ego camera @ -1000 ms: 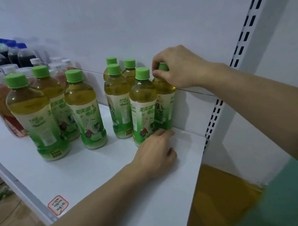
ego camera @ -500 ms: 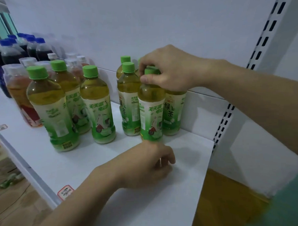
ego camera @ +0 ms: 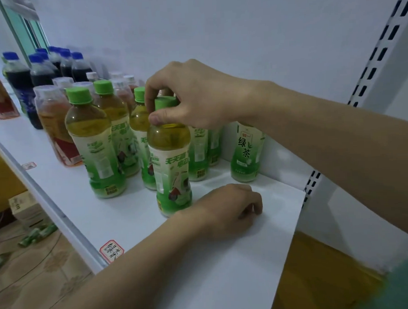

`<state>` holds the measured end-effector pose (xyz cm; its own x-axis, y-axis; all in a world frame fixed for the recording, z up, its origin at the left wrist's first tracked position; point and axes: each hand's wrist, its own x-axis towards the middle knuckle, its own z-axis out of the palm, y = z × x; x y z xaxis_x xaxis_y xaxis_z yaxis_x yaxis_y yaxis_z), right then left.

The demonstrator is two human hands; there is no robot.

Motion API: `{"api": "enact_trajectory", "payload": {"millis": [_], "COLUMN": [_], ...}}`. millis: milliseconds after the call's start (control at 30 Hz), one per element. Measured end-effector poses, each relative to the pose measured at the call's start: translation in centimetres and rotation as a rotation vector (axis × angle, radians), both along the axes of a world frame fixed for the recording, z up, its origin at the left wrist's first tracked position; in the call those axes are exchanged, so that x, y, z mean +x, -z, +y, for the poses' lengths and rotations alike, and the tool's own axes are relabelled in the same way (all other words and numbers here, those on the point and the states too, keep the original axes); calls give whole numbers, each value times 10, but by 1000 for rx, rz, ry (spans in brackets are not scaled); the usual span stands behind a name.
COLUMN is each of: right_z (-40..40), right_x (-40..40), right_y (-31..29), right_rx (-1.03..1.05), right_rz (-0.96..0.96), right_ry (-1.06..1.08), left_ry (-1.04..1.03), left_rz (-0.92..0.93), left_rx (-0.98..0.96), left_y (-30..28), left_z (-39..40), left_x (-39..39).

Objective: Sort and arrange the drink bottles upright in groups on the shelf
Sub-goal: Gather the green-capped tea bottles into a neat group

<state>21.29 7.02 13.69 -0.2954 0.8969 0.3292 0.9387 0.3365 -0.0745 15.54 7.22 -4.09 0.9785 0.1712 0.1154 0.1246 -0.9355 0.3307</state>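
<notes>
Two hands, right hand [ego camera: 196, 96] pinching green tea bottle [ego camera: 171, 160] cap, left hand [ego camera: 230, 209] curled beside base

Dim bluish light, soft shadows, wide-angle bending at edges, blurred lower-right corner.
</notes>
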Motion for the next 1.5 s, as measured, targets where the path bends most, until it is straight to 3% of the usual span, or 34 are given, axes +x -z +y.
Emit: {"api": "enact_trajectory", "payload": {"millis": [167,300,367,433,567,733,1500], "right_z": [-9,-9,4,21,49,64,33], "right_x": [9,36,58,75,81,82,99], "right_y": [3,-12,-19,-20,-12,-9,-13], "right_rx": [-6,160,213,126,-107,-53,-85], "right_rz": [89,379,248,56,-161,-109,-104], "right_ry": [62,170,328,449,450,456,434], "left_ry": [-49,-159,-285,-410,-513,-537,-524], "left_rz": [-75,-175,-197,-206,-161,-93,-47], "left_rx": [-71,-44,-35,-26,5,98,71], "left_y": [12,19,21,23,26,29,32], "left_z": [0,2,3,4,1,-2,4], "left_x": [-4,-7,-4,0,6,8,11]}}
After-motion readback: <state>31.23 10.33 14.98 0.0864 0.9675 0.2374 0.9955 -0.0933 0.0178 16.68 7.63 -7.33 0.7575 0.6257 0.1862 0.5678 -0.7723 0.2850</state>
